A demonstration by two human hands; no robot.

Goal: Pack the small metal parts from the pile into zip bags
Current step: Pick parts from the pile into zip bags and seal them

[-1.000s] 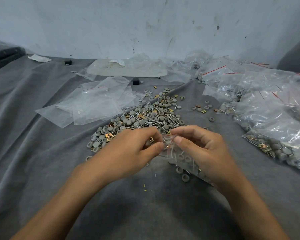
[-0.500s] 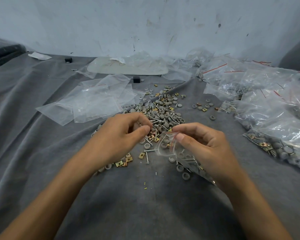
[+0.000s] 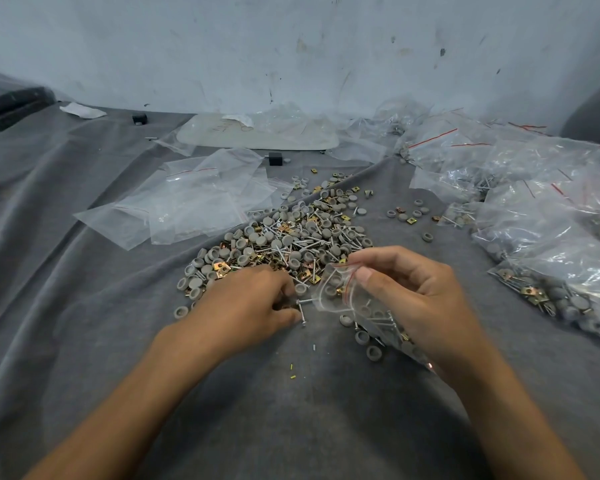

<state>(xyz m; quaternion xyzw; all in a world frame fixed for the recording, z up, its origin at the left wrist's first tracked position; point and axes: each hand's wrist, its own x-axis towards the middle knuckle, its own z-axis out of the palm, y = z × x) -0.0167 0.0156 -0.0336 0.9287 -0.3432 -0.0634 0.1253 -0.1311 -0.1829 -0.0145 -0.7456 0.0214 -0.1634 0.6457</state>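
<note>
1. Zip bag (image 3: 340,292): clear film with a red-striped mouth, part-filled with grey caps, screws and brass clips. It lies near centre, just right of the pile's near edge, with its mouth turned left.
2. Right hand (image 3: 416,299): thumb and fingers pinch the bag's rim and hold the mouth agape. Advice: keep the rim spread and raised above the bag's far end, so the contents stay in.
3. Left hand (image 3: 250,303): fingers curled down at the pile's near edge. Whether a part is already pinched cannot be told.
4. Screws (image 3: 302,310): two, lying between the left fingertips and the bag mouth. Advice: lift by the shank and feed head first, as the points would likely snag the film.
5. Pile (image 3: 291,237): mixed caps, screws and clips, just beyond both hands.
6. Loose caps (image 3: 368,344): strays beside the bag, worth sweeping in.
7. Empty bags (image 3: 187,206): far left of the pile.
8. Filled bags (image 3: 551,220): heaped at right.
9. Surface (image 3: 291,410): covered in creased grey cloth, in which small parts may hide.
</note>
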